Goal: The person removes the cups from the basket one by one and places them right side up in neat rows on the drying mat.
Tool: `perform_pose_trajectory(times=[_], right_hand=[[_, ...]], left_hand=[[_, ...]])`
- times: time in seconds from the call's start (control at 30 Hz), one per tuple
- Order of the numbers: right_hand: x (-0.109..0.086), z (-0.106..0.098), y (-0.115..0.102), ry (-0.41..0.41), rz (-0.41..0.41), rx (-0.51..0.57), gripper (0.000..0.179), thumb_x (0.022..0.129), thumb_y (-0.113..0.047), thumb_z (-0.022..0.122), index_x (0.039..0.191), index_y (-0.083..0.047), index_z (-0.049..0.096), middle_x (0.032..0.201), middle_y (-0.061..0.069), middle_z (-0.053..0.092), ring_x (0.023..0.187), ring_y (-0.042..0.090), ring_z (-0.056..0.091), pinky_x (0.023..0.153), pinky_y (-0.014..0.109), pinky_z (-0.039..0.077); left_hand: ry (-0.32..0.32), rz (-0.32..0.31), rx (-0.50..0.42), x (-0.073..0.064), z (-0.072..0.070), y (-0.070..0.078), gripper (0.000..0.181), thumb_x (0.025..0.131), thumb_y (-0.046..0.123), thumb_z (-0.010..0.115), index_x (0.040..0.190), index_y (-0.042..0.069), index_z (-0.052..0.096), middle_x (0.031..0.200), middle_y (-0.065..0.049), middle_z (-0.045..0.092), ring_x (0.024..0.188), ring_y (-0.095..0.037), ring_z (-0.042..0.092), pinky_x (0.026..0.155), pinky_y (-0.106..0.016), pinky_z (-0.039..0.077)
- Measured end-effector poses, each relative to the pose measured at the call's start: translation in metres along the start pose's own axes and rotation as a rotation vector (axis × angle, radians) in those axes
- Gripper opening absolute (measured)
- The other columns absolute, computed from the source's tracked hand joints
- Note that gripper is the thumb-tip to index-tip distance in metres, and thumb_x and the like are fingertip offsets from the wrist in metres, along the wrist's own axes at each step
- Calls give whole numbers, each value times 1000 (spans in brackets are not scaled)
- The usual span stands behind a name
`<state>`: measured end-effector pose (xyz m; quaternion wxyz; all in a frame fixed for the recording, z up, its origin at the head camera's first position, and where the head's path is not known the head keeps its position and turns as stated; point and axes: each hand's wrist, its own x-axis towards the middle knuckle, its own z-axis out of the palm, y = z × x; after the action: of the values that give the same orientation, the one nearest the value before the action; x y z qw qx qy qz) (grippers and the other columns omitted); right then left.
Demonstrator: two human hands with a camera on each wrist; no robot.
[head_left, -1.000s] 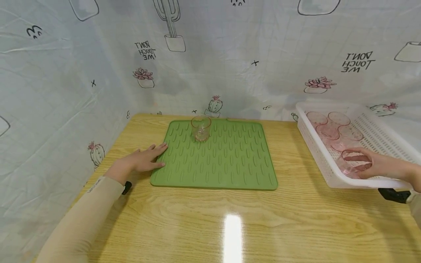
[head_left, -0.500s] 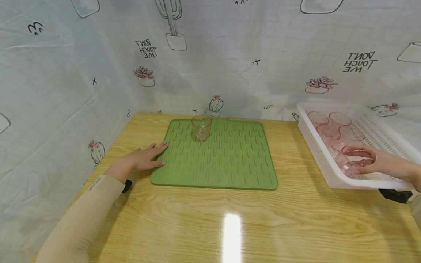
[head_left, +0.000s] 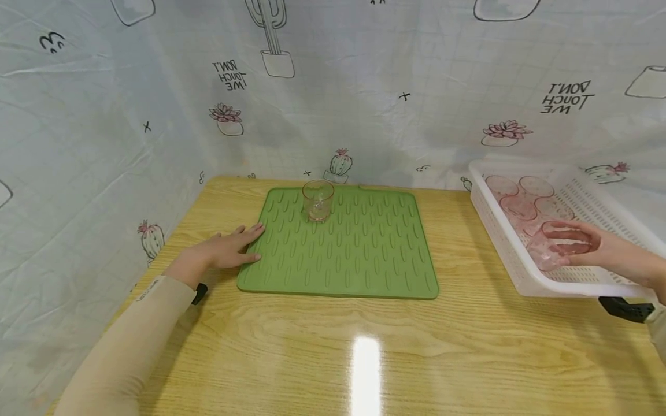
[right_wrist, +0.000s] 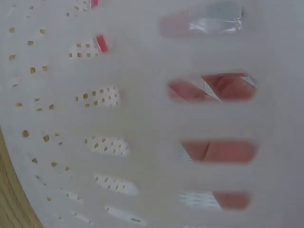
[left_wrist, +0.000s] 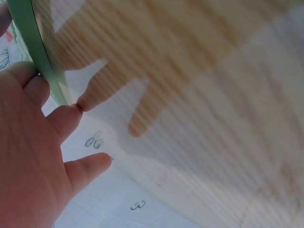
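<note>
In the head view my left hand (head_left: 221,249) rests at the left edge of a green ridged drying mat (head_left: 359,254), fingertips and thumb tip on it. The left wrist view shows its fingers against the mat's green edge. A clear drinking glass (head_left: 318,203) with a pinkish rim stands upright toward the back left of the mat. My right hand (head_left: 606,251) reaches into a white plastic basket (head_left: 491,234) and grips a pink-tinted glass (head_left: 542,254), which leans. From the right wrist, the basket wall (right_wrist: 147,118) hides most of the hand; parts of it show through the slots.
Several more pink-tinted glasses (head_left: 520,207) stand close together in the basket's back left part. The wooden table (head_left: 291,346) extends in front of mat and basket. A printed curtain (head_left: 390,127) hangs behind and along the left side.
My right hand has shifted slightly away from the basket's near rim, and the glass in it has moved and tilted with it. The left hand and the glass on the mat have stayed put.
</note>
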<state>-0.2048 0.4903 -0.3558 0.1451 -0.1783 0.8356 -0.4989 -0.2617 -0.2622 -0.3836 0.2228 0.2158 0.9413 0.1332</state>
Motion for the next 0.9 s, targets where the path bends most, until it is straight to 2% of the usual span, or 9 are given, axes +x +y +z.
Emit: perform_pose_trajectory(times=[0.13, 0.37, 0.57, 0.9], right_hand=[[-4, 3, -5, 69, 3, -54, 75, 95, 22, 54, 147, -31, 43, 131, -25, 58, 111, -7, 60, 76, 25, 59], [-10, 5, -10, 83, -43, -52, 75, 96, 23, 52, 148, -30, 42, 134, -24, 57, 114, -8, 59, 77, 26, 60], [-14, 6, -17, 114, -22, -14, 71, 97, 22, 51, 147, -28, 44, 130, -23, 60, 112, -8, 60, 76, 23, 58], [-15, 10, -25, 168, -16, -132, 70, 98, 17, 55, 147, -31, 41, 129, -28, 56, 111, -16, 55, 75, 16, 55]], left_hand=[[-2, 0, -3, -1, -1, 1, 83, 107, 45, 53, 166, 7, 9, 170, -20, 7, 153, -47, 0, 110, -80, -2], [-2, 8, 0, -2, 0, 0, 84, 106, 48, 53, 166, 7, 10, 170, -20, 8, 152, -49, 1, 109, -81, -1], [-1, 8, 3, -1, 0, 1, 84, 106, 48, 53, 166, 7, 10, 170, -20, 8, 153, -48, 1, 109, -80, -1], [-3, 10, -5, -2, 1, 1, 84, 107, 47, 52, 166, 6, 9, 170, -20, 6, 152, -49, 0, 109, -81, -2]])
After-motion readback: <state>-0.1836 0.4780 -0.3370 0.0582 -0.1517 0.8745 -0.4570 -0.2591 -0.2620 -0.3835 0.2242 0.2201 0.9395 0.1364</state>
